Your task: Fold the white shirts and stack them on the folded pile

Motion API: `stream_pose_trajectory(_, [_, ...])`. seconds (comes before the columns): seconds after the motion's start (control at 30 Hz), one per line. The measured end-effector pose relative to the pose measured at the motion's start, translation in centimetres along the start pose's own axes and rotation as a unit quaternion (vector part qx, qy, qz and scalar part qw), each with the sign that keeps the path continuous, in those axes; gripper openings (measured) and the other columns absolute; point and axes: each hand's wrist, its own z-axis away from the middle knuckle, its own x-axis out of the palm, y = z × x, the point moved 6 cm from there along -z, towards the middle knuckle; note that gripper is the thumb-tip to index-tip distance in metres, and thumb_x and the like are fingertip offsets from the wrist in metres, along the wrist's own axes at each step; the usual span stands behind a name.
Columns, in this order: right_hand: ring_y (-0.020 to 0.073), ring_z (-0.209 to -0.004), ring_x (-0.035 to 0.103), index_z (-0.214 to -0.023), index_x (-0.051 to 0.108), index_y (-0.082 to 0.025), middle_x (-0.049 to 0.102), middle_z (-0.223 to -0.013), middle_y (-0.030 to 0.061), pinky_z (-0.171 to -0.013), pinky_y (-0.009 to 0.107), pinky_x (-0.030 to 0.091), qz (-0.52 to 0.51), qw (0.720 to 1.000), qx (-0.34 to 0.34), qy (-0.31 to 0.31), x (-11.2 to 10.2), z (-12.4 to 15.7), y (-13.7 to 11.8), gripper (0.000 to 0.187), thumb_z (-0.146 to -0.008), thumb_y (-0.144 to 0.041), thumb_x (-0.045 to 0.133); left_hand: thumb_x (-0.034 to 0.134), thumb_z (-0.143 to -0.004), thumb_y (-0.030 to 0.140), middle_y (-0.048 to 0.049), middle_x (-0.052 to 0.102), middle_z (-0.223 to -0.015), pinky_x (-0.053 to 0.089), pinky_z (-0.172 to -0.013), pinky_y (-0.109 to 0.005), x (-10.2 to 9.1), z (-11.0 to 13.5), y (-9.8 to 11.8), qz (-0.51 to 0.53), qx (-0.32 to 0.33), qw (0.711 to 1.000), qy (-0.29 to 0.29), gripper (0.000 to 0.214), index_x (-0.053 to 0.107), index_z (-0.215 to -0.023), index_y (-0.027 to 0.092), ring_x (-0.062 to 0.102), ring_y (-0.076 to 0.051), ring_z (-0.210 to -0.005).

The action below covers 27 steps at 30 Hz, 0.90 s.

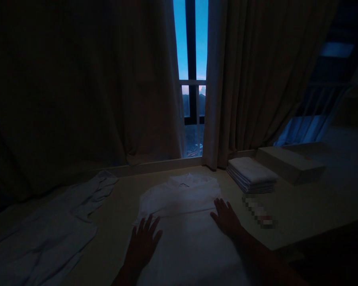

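A white collared shirt (185,238) lies spread on the pale surface in front of me, its collar pointing toward the window. On the shirt's left side rests my left hand (143,240), fingers spread and holding nothing. My right hand (226,216) lies flat near the shirt's right edge, a little farther up, also with fingers apart. Both palms face down toward the cloth. The shirt's lower end runs out of view at the bottom. The room is dim, so fine folds are hard to make out.
Left of the shirt lies another light garment (47,238), loosely spread. A stack of folded clothes (252,174) stands at the back right, beside a box (292,163). A blurred-out item (259,212) lies in front of the stack. Curtains (149,87) hang behind, around a window (193,79).
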Motion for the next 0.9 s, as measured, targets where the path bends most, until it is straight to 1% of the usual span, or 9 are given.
stream_pose_trajectory(0.13, [0.0272,-0.144,0.019,-0.149,0.031,-0.015,0.026,-0.153,0.0116,-0.116,0.049,0.009,0.000,1.000,-0.003,0.004,0.1,0.4,-0.1,0.073,-0.095,-0.063,0.019,0.023,-0.092,0.057,0.0004,0.014,-0.160,0.008,-0.114,-0.057,-0.1,0.5,0.1,-0.003,-0.001,1.000,0.000,0.060,0.022,-0.148,0.037,0.010,-0.030,-0.147])
stream_pose_trajectory(0.3, [0.0275,-0.144,0.016,-0.149,0.030,-0.014,0.024,-0.154,0.0113,-0.116,0.050,0.008,0.003,0.999,-0.030,0.030,0.0,2.0,-0.7,0.072,-0.096,-0.061,0.018,0.023,-0.091,0.057,0.0001,0.014,-0.159,0.007,-0.114,-0.057,-0.2,2.1,0.0,-0.001,0.002,1.000,-0.006,0.060,0.023,-0.148,0.037,0.010,-0.030,-0.147])
stream_pose_trajectory(0.4, [0.0288,-0.143,0.019,-0.148,0.033,-0.015,0.026,-0.153,0.0123,-0.116,0.050,0.010,-0.005,0.999,-0.033,0.016,0.2,2.1,-0.7,0.073,-0.095,-0.063,0.020,0.025,-0.091,0.058,0.0000,0.019,-0.159,0.009,-0.114,-0.058,0.0,2.5,-0.4,0.019,-0.009,1.000,-0.021,0.060,0.027,-0.147,0.037,0.014,-0.030,-0.146])
stream_pose_trajectory(0.47, [0.0295,-0.143,0.022,-0.147,0.037,-0.015,0.030,-0.152,0.0130,-0.116,0.051,0.009,-0.004,0.999,-0.033,0.015,-0.1,1.4,-0.7,0.071,-0.096,-0.061,0.020,0.028,-0.091,0.057,-0.0014,0.026,-0.157,0.012,-0.115,-0.056,-0.5,1.7,-0.5,0.028,-0.021,0.999,-0.010,0.060,0.034,-0.146,0.034,0.018,-0.030,-0.145])
stream_pose_trajectory(0.6, [0.0294,-0.142,0.026,-0.142,0.044,-0.011,0.036,-0.149,0.0153,-0.116,0.051,0.009,0.018,0.999,-0.013,0.025,-1.9,-2.4,-1.1,0.067,-0.098,-0.055,0.019,0.032,-0.092,0.047,-0.0075,0.036,-0.152,0.015,-0.117,-0.048,-3.6,-2.3,1.3,0.012,0.005,0.998,0.065,0.056,0.047,-0.139,0.021,0.025,-0.026,-0.143])
stream_pose_trajectory(0.67, [0.0285,-0.142,0.023,-0.143,0.041,-0.010,0.034,-0.151,0.0154,-0.116,0.049,0.009,0.026,0.999,-0.018,0.027,-2.7,-5.0,-1.5,0.066,-0.098,-0.054,0.021,0.033,-0.091,0.048,-0.0128,0.034,-0.153,0.011,-0.116,-0.054,-5.6,-5.1,2.3,-0.005,-0.011,0.994,0.108,0.058,0.050,-0.136,0.015,0.021,-0.031,-0.144])
stream_pose_trajectory(0.73, [0.0286,-0.142,0.024,-0.143,0.041,-0.009,0.033,-0.151,0.0165,-0.116,0.048,0.012,0.030,0.999,-0.019,0.013,-2.9,-7.8,-1.8,0.068,-0.097,-0.057,0.025,0.032,-0.091,0.049,-0.0170,0.039,-0.149,0.007,-0.113,-0.062,-6.9,-8.0,3.1,-0.019,-0.032,0.992,0.121,0.058,0.056,-0.129,0.012,0.021,-0.036,-0.143])
stream_pose_trajectory(0.8, [0.0282,-0.143,0.022,-0.144,0.039,-0.011,0.031,-0.152,0.0159,-0.115,0.049,0.013,0.031,0.999,-0.034,0.001,-2.8,-10.4,-2.4,0.067,-0.097,-0.057,0.026,0.032,-0.090,0.052,-0.0190,0.047,-0.143,0.007,-0.114,-0.059,-7.1,-10.8,4.1,-0.023,-0.007,0.994,0.105,0.060,0.060,-0.123,0.010,0.022,-0.037,-0.142])
stream_pose_trajectory(0.9, [0.0285,-0.143,0.021,-0.145,0.036,-0.009,0.030,-0.152,0.0171,-0.115,0.049,0.014,0.021,0.997,-0.067,-0.012,-2.0,-13.6,-4.8,0.066,-0.098,-0.055,0.026,0.031,-0.091,0.051,-0.0176,0.043,-0.146,0.018,-0.115,-0.048,-5.4,-14.3,4.5,-0.009,0.042,0.998,0.043,0.062,0.052,-0.132,0.009,0.030,-0.030,-0.140])
